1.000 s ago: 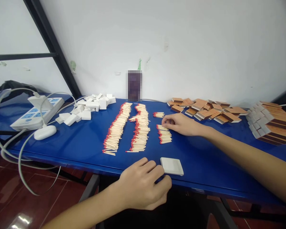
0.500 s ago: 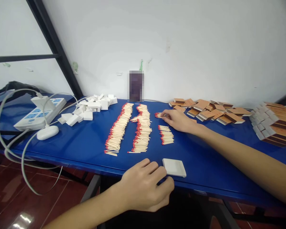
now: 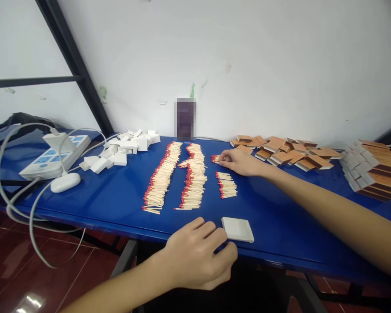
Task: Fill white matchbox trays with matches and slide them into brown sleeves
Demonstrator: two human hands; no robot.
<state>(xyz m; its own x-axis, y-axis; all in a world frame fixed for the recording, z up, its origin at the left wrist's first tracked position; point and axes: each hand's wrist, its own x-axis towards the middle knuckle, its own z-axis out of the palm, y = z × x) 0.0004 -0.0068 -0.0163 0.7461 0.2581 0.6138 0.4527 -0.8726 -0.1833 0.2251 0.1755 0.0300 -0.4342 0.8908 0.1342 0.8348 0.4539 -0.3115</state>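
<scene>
My right hand (image 3: 241, 162) reaches over the table, its thumb and fingertips closed at a small group of red-tipped matches (image 3: 215, 158). Just below it lies another short row of matches (image 3: 227, 184). Two long rows of matches, a left row (image 3: 161, 178) and a middle row (image 3: 193, 178), stretch away from me with red heads to the left. My left hand (image 3: 202, 255) is curled at the table's front edge; whatever its fingers may hold is hidden. Beside those fingers rests a shallow white matchbox tray (image 3: 237, 229).
White trays (image 3: 125, 145) are heaped at the back left, near a power strip (image 3: 57, 156) with cables. Orange-brown matchbox sleeves (image 3: 285, 152) lie loosely at the back right. Filled-looking matchboxes (image 3: 374, 169) are stacked at far right. A blurred dark object (image 3: 185, 119) stands against the wall.
My right hand has shifted very slightly left at the small group of matches. My left hand and the tray stay in place.
</scene>
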